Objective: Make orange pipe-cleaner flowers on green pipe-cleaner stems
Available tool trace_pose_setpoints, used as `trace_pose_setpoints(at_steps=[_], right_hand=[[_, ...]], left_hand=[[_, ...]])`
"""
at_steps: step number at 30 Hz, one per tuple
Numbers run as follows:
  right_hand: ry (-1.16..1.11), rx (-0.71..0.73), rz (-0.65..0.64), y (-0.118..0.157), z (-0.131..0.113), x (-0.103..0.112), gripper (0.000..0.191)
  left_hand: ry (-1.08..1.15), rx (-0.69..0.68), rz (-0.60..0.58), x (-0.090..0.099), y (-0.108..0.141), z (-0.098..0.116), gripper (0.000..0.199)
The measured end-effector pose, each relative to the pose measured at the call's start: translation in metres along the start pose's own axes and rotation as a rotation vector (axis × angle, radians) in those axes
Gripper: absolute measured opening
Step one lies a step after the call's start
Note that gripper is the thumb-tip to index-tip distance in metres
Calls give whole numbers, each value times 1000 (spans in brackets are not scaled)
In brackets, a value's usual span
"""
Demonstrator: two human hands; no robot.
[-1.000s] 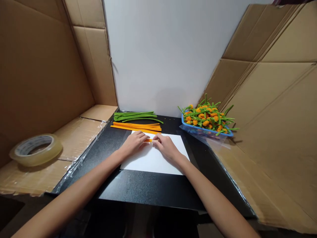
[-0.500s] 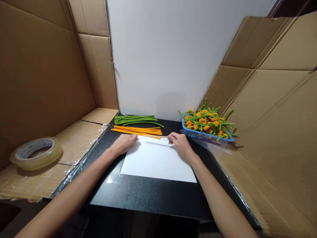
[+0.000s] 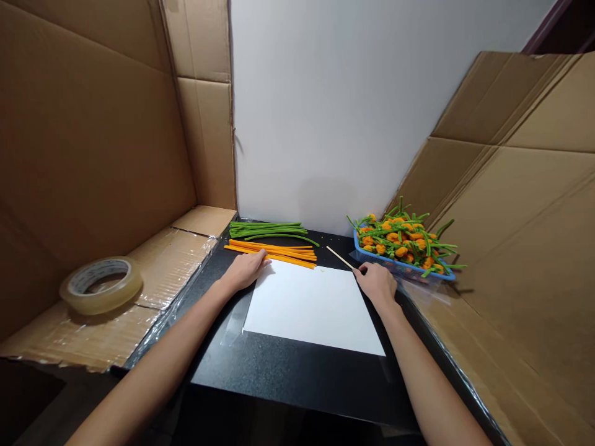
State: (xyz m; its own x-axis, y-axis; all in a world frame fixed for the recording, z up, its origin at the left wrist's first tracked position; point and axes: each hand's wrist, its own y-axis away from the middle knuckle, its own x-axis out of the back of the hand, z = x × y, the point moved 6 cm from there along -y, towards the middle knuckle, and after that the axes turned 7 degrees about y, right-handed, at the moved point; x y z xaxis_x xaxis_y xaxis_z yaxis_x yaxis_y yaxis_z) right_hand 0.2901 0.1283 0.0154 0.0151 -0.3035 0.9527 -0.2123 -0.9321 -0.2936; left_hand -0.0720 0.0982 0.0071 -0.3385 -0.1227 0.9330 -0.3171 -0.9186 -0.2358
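My left hand (image 3: pixel 248 270) is at the far left corner of a white sheet of paper (image 3: pixel 311 306), its fingers closed on the nearest of several orange pipe cleaners (image 3: pixel 292 259). Whether it grips more than one is hidden. My right hand (image 3: pixel 377 282) is by the sheet's far right corner. Between its thumb and fingers is a thin wooden stick (image 3: pixel 338 256), pointing away and to the left. Behind the orange ones lies a bundle of green pipe cleaners (image 3: pixel 267 230).
A blue basket (image 3: pixel 402 267) heaped with orange-and-green pipe cleaner pieces (image 3: pixel 400 238) stands at the back right. On the cardboard at left rests a roll of clear tape (image 3: pixel 102 288). Cardboard walls (image 3: pixel 520 204) flank the black tabletop (image 3: pixel 279 365).
The stick was level above the paper's far edge, between both hands. My right hand has carried it rightward, while my left hand has moved onto the orange pipe cleaners. The view has shifted slightly.
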Motion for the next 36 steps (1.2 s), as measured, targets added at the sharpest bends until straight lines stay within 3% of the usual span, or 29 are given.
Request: trace_pose_setpoints(at_steps=[3,6,8,12,16,21,29,36], right_hand=[[96,170,115,4,-39,19,23],[19,419,106,4,-109,26,23],[-31,586,43,2,-164,21,23],[-64,783,-22,-9,-260,4,23],[-59,908,-56,-18,-314,-16,24],[-51,949,-32,-23,-328,-22,19],[-109,831,174,-36,-298,2,25],[-99,834,242,-38,-289,2,14]], left_hand=[[48,-31,15,-1,-1,-1,20],[71,-67,9,-1,-2,1,19],[72,-87,6,-1,-2,2,20],[61,-104,14,1,-1,1,23],[56,-120,24,-1,-2,-1,24],[56,-134,25,-4,-4,-1,29],[55,-125,32,-3,-4,-2,28],[51,-121,39,-2,-3,0,24]])
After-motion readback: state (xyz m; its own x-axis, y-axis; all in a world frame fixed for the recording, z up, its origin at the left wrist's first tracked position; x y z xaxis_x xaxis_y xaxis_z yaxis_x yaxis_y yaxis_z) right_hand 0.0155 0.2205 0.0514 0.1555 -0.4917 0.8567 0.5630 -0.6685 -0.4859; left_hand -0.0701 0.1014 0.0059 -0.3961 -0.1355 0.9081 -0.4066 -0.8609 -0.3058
